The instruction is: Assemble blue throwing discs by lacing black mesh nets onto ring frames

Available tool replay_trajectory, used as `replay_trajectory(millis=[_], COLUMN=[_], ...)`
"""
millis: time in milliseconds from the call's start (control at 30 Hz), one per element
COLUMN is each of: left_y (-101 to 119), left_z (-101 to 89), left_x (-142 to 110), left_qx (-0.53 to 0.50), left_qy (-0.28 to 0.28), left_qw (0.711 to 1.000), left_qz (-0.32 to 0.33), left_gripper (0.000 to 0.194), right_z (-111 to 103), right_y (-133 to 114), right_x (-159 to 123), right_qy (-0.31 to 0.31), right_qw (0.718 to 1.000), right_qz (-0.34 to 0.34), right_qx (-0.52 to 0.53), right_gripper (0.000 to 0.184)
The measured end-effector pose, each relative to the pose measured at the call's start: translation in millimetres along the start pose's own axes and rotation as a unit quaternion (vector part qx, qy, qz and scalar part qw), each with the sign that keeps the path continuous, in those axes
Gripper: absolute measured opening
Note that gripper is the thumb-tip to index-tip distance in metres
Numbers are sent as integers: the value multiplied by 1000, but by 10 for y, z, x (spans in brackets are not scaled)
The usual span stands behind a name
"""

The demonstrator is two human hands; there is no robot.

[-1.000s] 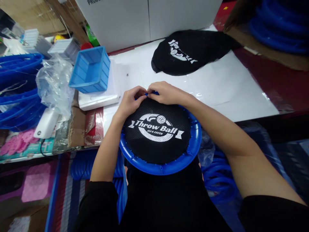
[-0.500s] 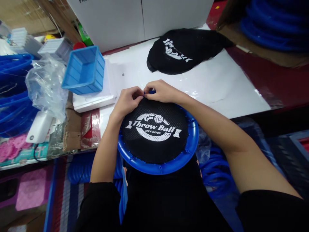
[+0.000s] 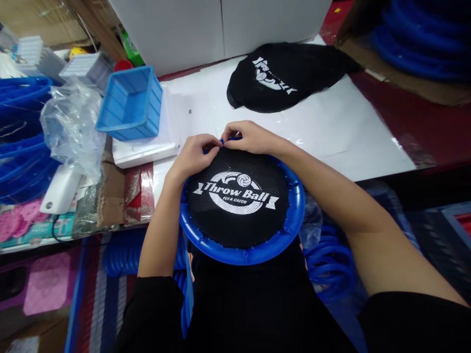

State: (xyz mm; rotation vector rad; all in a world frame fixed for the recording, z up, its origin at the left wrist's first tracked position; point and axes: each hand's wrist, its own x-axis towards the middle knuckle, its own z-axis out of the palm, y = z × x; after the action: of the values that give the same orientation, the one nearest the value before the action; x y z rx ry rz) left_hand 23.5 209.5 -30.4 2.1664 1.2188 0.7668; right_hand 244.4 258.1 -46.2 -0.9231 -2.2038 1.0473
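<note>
A round blue plastic ring (image 3: 215, 251) leans between my lap and the table edge, with black mesh fabric (image 3: 235, 228) stretched across it and "Throw Ball" printed in white. At the ring's far edge, my left hand (image 3: 196, 154) pinches the rim and mesh border between thumb and fingers. Close against it, my right hand (image 3: 248, 138) pinches the same spot, its thumb and fingertips pressed at the rim. What exactly lies between the fingertips is too small to make out. A second black mesh piece (image 3: 279, 81) with the same print lies loose and crumpled farther back.
A light blue bin (image 3: 130, 105) stands on a white slab at the left. Beyond are clear plastic bags (image 3: 73, 127), a white device (image 3: 62, 189) and stacked blue rings (image 3: 25, 166). More blue rings (image 3: 423, 44) sit in a carton back right. A white carton (image 3: 221, 29) stands behind.
Both hands stay pinched at the ring's far edge, with small shifts of the right fingers. The whole view has swayed slightly; the ring and loose mesh keep their places.
</note>
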Motion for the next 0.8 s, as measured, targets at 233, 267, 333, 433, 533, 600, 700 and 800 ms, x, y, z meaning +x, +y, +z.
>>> replay_trajectory(millis=[233,267,333,433,533,600,700,800], left_y=[-7,-15,-37,-58,-9,84,276,417], left_z=[29,37,50,43,-22,-82,-111,-5], left_x=[-78,-77,-66,-40,-55,-134,-363,-612], left_qx=[15,17,23,33,50,80,151,206], left_qy=[5,3,-6,-19,-43,-53,-22,-21], left_qw=[999,999,998,997,996,994,988,978], left_qz=[43,46,57,68,63,53,17,-5], left_gripper=[5,4,5,8,13,17,27,37], right_z=[-87,-100,-119,-127,-125,-120,-107,-87], right_y=[-40,-47,-50,-34,-12,-2,4,2], right_x=[-101,-125,-164,-184,-173,-163,-156,-163], right_qy=[-23,-29,-38,-43,-46,-43,-39,-38], right_qw=[998,996,993,992,993,994,992,989], right_qz=[-58,-74,-96,-98,-87,-81,-84,-93], right_qx=[-26,-38,-59,-64,-61,-67,-83,-104], right_gripper=[13,13,13,15,15,17,19,18])
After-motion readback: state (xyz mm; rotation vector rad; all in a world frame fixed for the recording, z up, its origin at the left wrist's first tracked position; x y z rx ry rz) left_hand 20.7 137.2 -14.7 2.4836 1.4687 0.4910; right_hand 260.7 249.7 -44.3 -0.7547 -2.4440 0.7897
